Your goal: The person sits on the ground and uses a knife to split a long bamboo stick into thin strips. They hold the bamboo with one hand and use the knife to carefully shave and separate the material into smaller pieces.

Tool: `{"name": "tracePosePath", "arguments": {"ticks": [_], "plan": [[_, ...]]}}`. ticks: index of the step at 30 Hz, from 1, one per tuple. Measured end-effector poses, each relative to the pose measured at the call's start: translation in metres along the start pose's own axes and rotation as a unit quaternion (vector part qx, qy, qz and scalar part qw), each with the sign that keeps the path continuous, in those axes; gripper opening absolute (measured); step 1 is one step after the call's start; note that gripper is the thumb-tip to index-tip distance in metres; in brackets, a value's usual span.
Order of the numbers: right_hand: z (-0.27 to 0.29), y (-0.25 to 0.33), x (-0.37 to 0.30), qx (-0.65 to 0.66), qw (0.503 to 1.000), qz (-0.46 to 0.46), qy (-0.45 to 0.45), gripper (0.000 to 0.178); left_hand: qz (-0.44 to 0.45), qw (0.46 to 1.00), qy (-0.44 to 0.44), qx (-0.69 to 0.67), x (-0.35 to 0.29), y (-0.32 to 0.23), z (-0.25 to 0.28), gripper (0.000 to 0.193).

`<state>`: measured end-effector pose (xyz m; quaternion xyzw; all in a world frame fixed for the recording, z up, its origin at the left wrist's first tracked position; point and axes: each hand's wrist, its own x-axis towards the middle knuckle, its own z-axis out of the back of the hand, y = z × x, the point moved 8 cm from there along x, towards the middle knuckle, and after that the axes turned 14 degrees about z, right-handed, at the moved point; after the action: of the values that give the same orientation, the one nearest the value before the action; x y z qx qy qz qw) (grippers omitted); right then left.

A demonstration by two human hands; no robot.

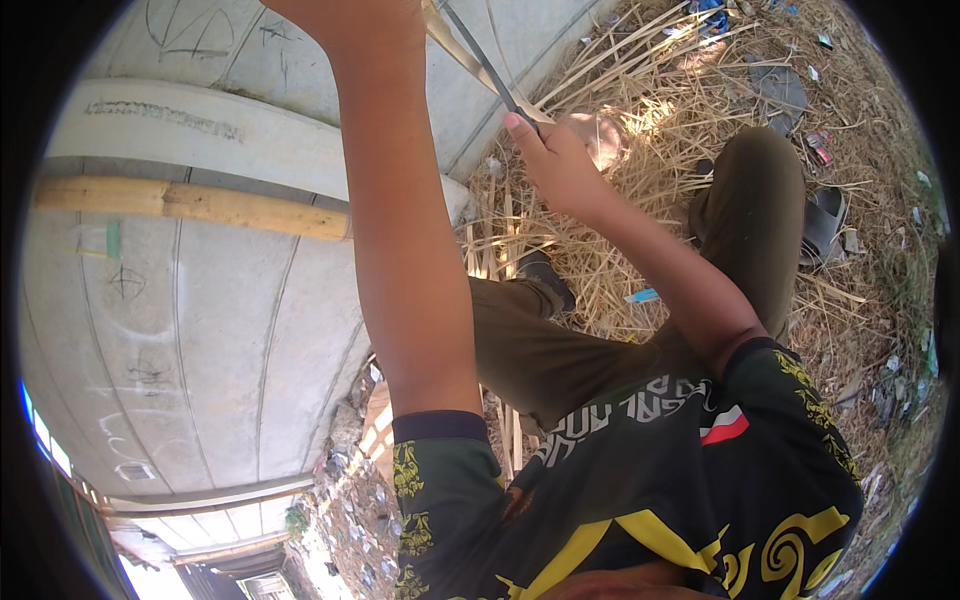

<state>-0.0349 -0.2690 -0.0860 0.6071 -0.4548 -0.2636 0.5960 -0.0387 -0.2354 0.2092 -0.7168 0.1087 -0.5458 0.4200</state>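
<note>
While our right hand (555, 160) grips a dark knife (485, 65) far ahead, our left hand (345, 20) closes on a pale bamboo strip (450, 45) beside it, above scattered straw (640, 110).

Dark thin blade (480, 62) gripped in my right hand (555, 165), slanting up and left from fist. Pale bamboo strip (448, 42) crossing blade near top, running toward my left hand (350, 15); hold itself cut off at frame edge
</note>
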Motion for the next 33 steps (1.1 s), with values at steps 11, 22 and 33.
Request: {"name": "tracePosePath", "arguments": {"ticks": [11, 22, 33], "plan": [[0.017, -0.066, 0.012, -0.046, 0.996, -0.077, -0.011, 0.064, 0.011, 0.999, 0.007, -0.053, 0.005, 0.006, 0.013, 0.029], [0.04, -0.083, 0.028, -0.276, 0.949, 0.139, -0.069, 0.053, 0.021, 0.993, 0.081, -0.078, 0.002, 0.01, 0.032, 0.05], [0.035, -0.167, 0.03, 0.097, 0.977, -0.192, 0.003, 0.05, 0.06, 0.993, 0.072, -0.07, 0.008, 0.01, 0.075, 0.054]]}}
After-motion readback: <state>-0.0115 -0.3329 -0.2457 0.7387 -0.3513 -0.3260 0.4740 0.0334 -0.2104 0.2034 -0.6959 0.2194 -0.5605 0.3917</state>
